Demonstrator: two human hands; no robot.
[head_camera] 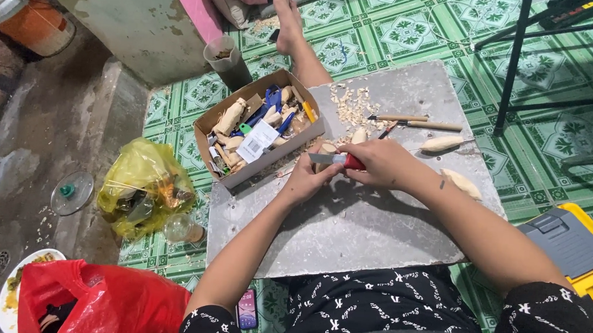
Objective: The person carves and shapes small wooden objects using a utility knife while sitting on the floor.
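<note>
The right hand [380, 164] grasps a red-handled knife [335, 159] while the left hand [306, 181] clutches a small pale wood piece [327, 148] (over the grey stone surface [348, 226]).

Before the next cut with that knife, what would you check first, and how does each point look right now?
1. Right hand grips the red-handled knife firmly: ok.
2. Left hand holds the small wooden piece: ok, though mostly hidden.
3. Left fingers out of the blade's path: cannot tell, they sit very close to it.
4. Grey work board has bare space under the hands: ok.
5. Loose carving tools lie apart from the hands: ok.
6. Cardboard box within reach beside the board: ok.
</note>
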